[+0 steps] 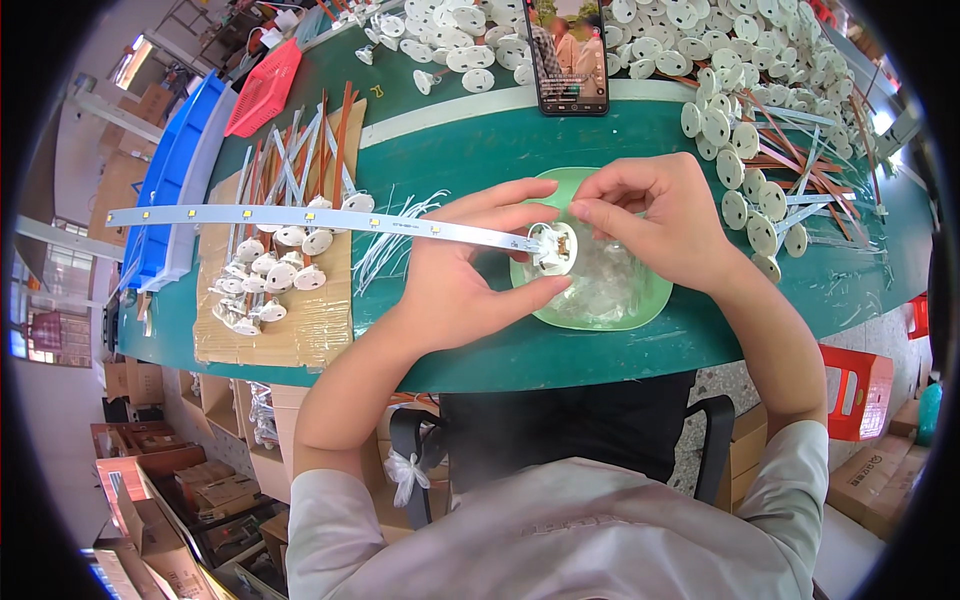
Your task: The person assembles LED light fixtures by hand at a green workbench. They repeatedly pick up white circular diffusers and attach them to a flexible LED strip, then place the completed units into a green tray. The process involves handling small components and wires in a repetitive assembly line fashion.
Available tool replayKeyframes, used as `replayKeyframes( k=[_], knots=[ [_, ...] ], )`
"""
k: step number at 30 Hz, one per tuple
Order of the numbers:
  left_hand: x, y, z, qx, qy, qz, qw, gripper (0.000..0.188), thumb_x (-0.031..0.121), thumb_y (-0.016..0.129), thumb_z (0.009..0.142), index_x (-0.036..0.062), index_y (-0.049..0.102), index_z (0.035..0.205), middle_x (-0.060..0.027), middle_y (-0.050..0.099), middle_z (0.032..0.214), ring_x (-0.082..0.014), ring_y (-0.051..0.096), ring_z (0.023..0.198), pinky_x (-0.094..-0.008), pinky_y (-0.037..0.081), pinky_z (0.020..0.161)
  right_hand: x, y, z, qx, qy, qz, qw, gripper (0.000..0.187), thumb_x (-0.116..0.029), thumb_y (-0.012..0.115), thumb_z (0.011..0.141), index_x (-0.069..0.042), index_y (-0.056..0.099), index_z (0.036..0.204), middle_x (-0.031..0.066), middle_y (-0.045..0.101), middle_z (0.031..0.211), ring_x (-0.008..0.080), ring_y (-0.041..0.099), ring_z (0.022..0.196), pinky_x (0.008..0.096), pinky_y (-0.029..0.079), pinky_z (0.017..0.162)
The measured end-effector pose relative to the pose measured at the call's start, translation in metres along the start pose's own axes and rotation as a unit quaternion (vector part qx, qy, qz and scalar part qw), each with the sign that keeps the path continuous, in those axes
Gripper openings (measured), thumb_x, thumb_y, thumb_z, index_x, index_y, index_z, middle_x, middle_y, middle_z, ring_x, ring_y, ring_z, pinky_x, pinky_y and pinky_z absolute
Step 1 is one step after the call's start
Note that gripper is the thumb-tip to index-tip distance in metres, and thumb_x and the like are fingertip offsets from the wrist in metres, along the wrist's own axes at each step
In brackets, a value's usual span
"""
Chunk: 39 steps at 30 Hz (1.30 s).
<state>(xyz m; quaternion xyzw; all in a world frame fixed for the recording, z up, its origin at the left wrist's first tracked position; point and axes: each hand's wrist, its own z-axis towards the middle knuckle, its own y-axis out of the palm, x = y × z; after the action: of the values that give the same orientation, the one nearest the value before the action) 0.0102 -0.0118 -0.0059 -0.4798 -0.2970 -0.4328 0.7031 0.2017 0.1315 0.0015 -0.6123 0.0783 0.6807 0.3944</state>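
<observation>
My left hand (455, 285) holds a white round end cap (560, 252) between thumb and fingers. From the cap a long narrow LED strip (275, 215) with small yellow chips reaches out to the left, across the back of that hand. Just right of the cap, my right hand (665, 215) has its thumb and forefinger pinched together; whatever is between them is too small to make out. Beneath both hands stands a light green bowl (655, 312) with a clear plastic bag or small clear pieces inside.
Left, strips with white caps (262, 285) lie on cardboard (215, 345); thin white wires (395, 235) are beside it. A phone (570, 60) stands at the back. Piled caps (740, 60) and strips fill the back right. Blue bin (180, 190) and red basket (265, 90) stand far left.
</observation>
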Motion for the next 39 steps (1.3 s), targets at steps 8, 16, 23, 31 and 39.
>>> replayKeyframes(
  k=[8,16,23,31,39],
  knots=[
    [-0.003,-0.001,0.003,-0.012,0.05,0.015,0.999,0.052,0.001,0.086,0.071,-0.0019,0.069,0.12,-0.0172,0.066,0.126,-0.0186,0.065,0.108,-0.0324,0.053,0.092,-0.002,0.003,-0.002,0.007,-0.059,-0.005,0.998,0.013,-0.012,0.074,0.089,0.001,0.076,0.093,0.0101,0.076,0.079,0.0152,0.074,0.069,0.0283,0.059,0.066],
    [-0.001,0.001,0.001,0.002,0.009,-0.023,1.0,0.054,-0.001,0.086,0.072,-0.002,0.068,0.123,-0.0171,0.064,0.13,-0.0189,0.065,0.11,-0.0316,0.052,0.095,-0.003,0.007,-0.003,0.045,-0.11,-0.039,0.992,0.012,-0.009,0.07,0.091,-0.001,0.075,0.098,0.0109,0.075,0.085,0.0167,0.074,0.075,0.0289,0.06,0.068],
    [-0.007,0.002,0.0,0.013,0.042,-0.062,0.997,0.059,-0.003,0.086,0.072,-0.0007,0.066,0.128,-0.0188,0.06,0.136,-0.0215,0.061,0.122,-0.0343,0.052,0.098,0.0,0.017,-0.005,0.082,-0.155,-0.049,0.983,0.01,-0.008,0.071,0.09,-0.003,0.075,0.096,0.011,0.075,0.084,0.0208,0.072,0.067,0.0294,0.059,0.062],
    [-0.009,0.006,-0.002,0.023,0.042,-0.115,0.992,0.059,-0.004,0.085,0.073,-0.0007,0.066,0.128,-0.0183,0.06,0.138,-0.0213,0.06,0.123,-0.0352,0.051,0.101,0.003,0.019,-0.004,0.117,-0.23,-0.094,0.962,0.005,-0.007,0.073,0.088,-0.004,0.073,0.092,0.0104,0.073,0.08,0.0212,0.071,0.065,0.0293,0.057,0.058],
    [-0.011,0.006,-0.002,0.032,0.067,-0.101,0.992,0.061,-0.007,0.083,0.075,-0.0018,0.062,0.131,-0.0191,0.06,0.137,-0.0245,0.063,0.12,-0.0378,0.052,0.101,0.005,0.017,-0.005,0.149,-0.246,-0.117,0.951,0.004,-0.002,0.072,0.086,-0.003,0.071,0.09,0.0105,0.073,0.08,0.0233,0.071,0.064,0.0297,0.055,0.056]
  ],
)
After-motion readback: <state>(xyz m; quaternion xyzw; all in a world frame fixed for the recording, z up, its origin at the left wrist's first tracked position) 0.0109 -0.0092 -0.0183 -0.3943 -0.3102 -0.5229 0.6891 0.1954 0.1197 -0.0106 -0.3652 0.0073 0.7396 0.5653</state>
